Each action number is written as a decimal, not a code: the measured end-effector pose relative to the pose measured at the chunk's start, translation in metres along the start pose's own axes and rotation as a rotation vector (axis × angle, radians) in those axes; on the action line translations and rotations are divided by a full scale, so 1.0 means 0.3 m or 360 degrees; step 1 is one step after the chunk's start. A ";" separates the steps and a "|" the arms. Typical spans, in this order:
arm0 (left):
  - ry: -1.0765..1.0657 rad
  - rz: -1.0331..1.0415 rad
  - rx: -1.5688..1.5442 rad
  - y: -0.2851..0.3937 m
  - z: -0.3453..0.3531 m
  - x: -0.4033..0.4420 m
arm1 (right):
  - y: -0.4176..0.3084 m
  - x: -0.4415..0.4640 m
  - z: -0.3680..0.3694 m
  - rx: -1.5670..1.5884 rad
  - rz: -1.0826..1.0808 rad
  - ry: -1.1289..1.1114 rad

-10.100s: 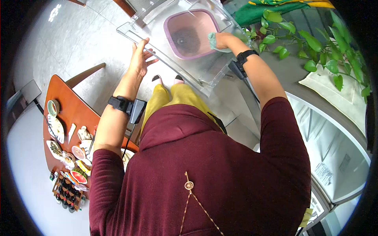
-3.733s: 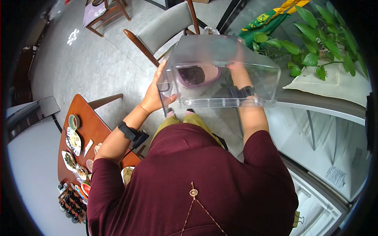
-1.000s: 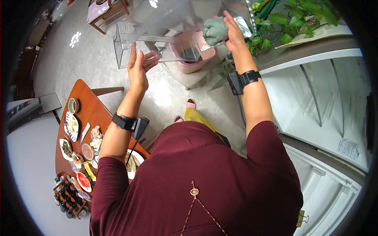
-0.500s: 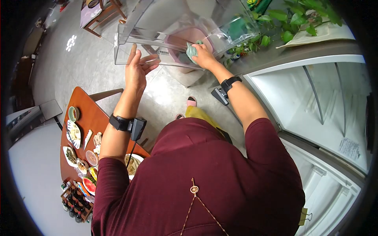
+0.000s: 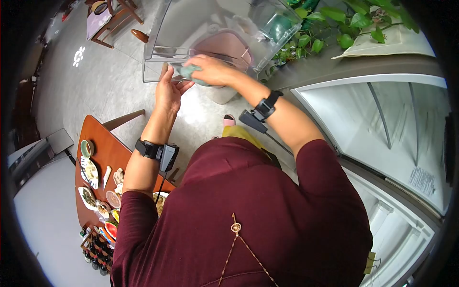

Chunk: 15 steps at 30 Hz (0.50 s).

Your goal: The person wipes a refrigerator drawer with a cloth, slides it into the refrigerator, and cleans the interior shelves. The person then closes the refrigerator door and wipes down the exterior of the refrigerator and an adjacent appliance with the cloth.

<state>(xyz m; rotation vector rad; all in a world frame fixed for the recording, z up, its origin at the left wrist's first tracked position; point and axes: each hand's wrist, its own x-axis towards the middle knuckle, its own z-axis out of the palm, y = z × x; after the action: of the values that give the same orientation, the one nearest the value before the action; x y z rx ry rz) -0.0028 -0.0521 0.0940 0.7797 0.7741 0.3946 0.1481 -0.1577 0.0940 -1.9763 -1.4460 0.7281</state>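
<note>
A clear plastic drawer (image 5: 150, 70) is held up in front of me, tilted. At its left end is my left hand (image 5: 168, 94), thumb up along the wall and fingers curled beneath, gripping it. My right hand (image 5: 213, 71) is closed around a pale green cloth (image 5: 189, 72) and presses it at the drawer's near wall, close to my left fingers. The cloth and right fingertips are blurred. Through the clear plastic a pinkish bin (image 5: 221, 44) shows below.
On my right is an open fridge (image 5: 366, 117) with its lower door (image 5: 382, 217) swung out. A leafy plant (image 5: 334, 19) stands at the upper right. At left, a wooden table (image 5: 101, 133) bears several dishes, beside a wine bottle rack (image 5: 98, 251). A chair (image 5: 112, 24) stands farther off.
My right hand has moved left along the drawer's near wall with the cloth, coming close to my left hand. The left hand keeps its grip, and the drawer has shifted slightly.
</note>
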 end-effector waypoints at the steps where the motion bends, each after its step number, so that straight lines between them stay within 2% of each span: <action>1: 0.0020 -0.0010 0.0037 0.005 0.002 0.003 | -0.032 0.008 -0.001 0.0079 -0.0077 0.0018; 4: 0.0027 -0.0033 0.0055 0.026 0.008 -0.001 | 0.032 0.010 -0.005 0.0200 -0.0272 0.0072; 6: 0.0010 -0.0048 0.0032 0.052 0.018 -0.019 | 0.123 -0.027 -0.043 -0.0157 -0.0076 -0.0035; 10: -0.0003 -0.0060 0.0006 0.076 0.024 -0.036 | 0.227 -0.135 -0.165 -0.0583 0.0638 -0.0279; 14: -0.0011 -0.0160 -0.0130 0.065 -0.002 -0.016 | 0.280 -0.092 -0.162 -0.0569 0.0736 -0.0411; 15: -0.0020 -0.0165 -0.0126 0.065 0.001 -0.011 | 0.241 -0.064 -0.146 -0.0602 0.0637 -0.0454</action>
<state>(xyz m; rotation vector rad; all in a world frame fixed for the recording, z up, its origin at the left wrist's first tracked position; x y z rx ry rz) -0.0057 -0.0413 0.1102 0.6649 0.7790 0.3252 0.2210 -0.1997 0.0735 -2.5865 -1.4425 1.0004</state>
